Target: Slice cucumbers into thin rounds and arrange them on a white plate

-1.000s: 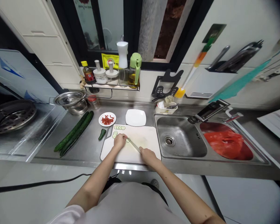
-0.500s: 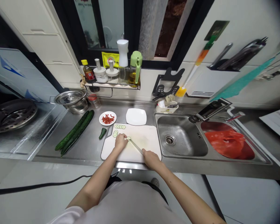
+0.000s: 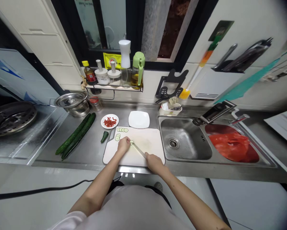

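Note:
On the white cutting board [image 3: 138,158], my right hand [image 3: 154,163] is wrapped round the handle of a kitchen knife [image 3: 139,150]. The blade points up and left, and its tip meets a small cucumber slice [image 3: 132,142]. My left hand [image 3: 123,146] has its fingers pinched together at the left edge of that slice, partly hiding it. Several cut cucumber slices [image 3: 122,130] lie in a row at the board's top left, with a few more overlapping just below them. A short cucumber end piece [image 3: 104,137] rests on the counter left of the board.
Two whole cucumbers [image 3: 76,136] lie on the steel counter at left. Behind the board stand a plate of chopped red pieces [image 3: 109,116] and a white plate [image 3: 139,119]. The sink [image 3: 186,150] is to the right, its second basin holding a red plastic bag [image 3: 229,147].
The whole view has shifted slightly. My left fingertips sit a touch further from the slice's middle. The knife and my right hand stay nearly where they were.

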The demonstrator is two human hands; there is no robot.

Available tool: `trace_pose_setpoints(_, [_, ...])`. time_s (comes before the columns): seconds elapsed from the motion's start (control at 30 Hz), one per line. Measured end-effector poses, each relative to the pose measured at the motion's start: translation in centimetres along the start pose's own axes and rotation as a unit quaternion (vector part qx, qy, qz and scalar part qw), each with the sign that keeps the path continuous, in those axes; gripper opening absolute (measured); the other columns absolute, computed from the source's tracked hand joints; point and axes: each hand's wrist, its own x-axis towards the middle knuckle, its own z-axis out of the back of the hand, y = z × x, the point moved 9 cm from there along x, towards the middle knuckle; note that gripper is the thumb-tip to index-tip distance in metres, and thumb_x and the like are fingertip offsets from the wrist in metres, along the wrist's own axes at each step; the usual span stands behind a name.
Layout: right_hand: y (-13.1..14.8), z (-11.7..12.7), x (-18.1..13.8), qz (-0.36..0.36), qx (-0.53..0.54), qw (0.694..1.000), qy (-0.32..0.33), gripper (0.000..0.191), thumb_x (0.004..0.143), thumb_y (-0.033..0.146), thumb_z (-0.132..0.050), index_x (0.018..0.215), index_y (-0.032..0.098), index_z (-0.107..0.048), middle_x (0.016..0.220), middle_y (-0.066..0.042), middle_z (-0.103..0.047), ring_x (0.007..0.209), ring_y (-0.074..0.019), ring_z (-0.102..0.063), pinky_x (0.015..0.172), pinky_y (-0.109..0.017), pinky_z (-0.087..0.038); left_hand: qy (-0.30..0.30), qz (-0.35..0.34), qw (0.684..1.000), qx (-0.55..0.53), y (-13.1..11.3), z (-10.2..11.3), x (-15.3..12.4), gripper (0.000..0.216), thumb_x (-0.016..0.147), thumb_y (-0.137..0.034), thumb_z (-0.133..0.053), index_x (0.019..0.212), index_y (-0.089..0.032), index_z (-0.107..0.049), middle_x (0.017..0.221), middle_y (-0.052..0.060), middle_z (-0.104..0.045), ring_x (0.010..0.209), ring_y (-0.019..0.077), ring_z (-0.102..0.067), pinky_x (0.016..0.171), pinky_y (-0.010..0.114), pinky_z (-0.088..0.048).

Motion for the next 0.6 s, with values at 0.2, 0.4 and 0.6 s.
trace_pose_setpoints(0.2, [0.5,0.3,0.6,0.003,0.008,1.0,-0.007,0.033,0.086,0.008,-0.034,0.114,0.015,-0.049,0.098,-0.016,-0.067,0.095,-0.0254,-0.065,0.072,-0.032,-0.045,0.011,-0.003,1.0,0.004,-0.2,0.0,0.1,0.02,0.073,-0.01,-0.056,0.086,-0.019,-0.067,0.086,0.003,-0.071,0.084,0.0157,-0.063,0.074,0.023,-0.043])
trace_pose_setpoints(0.4, [0.7,0.4,1.1,0.002,0.005,1.0,-0.007,0.034,0.087,0.008,-0.032,0.116,0.014,-0.049,0.1,-0.017,-0.066,0.095,-0.0261,-0.065,0.071,-0.033,-0.045,0.016,0.004,1.0,-0.003,-0.1,0.0,0.2,0.021,0.073,-0.011,-0.058,0.088,-0.019,-0.069,0.087,0.004,-0.072,0.084,0.0156,-0.063,0.075,0.023,-0.044])
trace_pose_setpoints(0.6, [0.6,0.3,1.1,-0.001,0.015,1.0,-0.006,0.033,0.089,0.01,-0.032,0.116,0.015,-0.049,0.1,-0.017,-0.066,0.096,-0.0253,-0.064,0.073,-0.033,-0.045,0.018,0.007,1.0,-0.007,0.0,-0.1,0.5,0.019,0.072,-0.012,-0.06,0.087,-0.018,-0.07,0.089,0.004,-0.073,0.085,0.0158,-0.064,0.075,0.023,-0.044])
